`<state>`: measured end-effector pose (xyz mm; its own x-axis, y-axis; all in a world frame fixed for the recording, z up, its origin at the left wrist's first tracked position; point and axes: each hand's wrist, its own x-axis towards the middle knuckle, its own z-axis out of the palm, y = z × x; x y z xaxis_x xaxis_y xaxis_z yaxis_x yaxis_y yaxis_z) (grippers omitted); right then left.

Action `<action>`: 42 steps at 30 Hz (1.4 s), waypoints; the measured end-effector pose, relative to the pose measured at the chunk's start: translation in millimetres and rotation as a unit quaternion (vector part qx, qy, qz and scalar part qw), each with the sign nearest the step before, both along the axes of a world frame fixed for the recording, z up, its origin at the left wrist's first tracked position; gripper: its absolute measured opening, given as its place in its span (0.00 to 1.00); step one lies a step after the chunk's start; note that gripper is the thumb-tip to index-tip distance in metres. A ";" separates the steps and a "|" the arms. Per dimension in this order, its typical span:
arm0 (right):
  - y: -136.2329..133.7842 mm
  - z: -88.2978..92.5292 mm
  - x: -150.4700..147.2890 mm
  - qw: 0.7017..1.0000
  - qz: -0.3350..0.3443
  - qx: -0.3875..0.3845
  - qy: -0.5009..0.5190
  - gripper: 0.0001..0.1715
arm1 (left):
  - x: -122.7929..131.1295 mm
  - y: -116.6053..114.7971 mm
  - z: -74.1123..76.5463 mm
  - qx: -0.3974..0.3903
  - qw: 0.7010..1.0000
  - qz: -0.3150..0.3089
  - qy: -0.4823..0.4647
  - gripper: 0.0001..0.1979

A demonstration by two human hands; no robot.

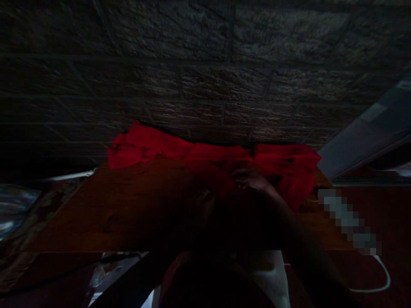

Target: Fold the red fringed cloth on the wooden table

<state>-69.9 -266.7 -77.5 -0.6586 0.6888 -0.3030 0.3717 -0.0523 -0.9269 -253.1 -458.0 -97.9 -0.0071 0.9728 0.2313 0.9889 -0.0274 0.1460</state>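
Note:
A red cloth (218, 152), apparently a garment, stretches across the far side of a wooden table (128, 205). Its left end lies bunched, and its right end hangs toward the near side in folds. Near the middle, part of the cloth comes toward me between my hands. My right hand (253, 180) lies over this part with its fingers bent onto the fabric. Lower and to the left, my left hand (204, 204) is closed at the cloth's near edge. Deep shadow hides most of that hand and the fabric under both palms.
A brick-patterned wall (205, 81) stands right behind the table. A pale grey panel (369, 124) leans at the right. A blurred-out object (348, 220) with a white cable (387, 273) is at the table's right edge. Clear plastic (16, 209) lies at the left.

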 end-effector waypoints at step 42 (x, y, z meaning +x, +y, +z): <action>-0.1 -13.7 14.2 0.802 0.209 0.559 0.033 0.11 | 3.3 13.0 -0.9 0.052 0.998 0.005 0.024 0.11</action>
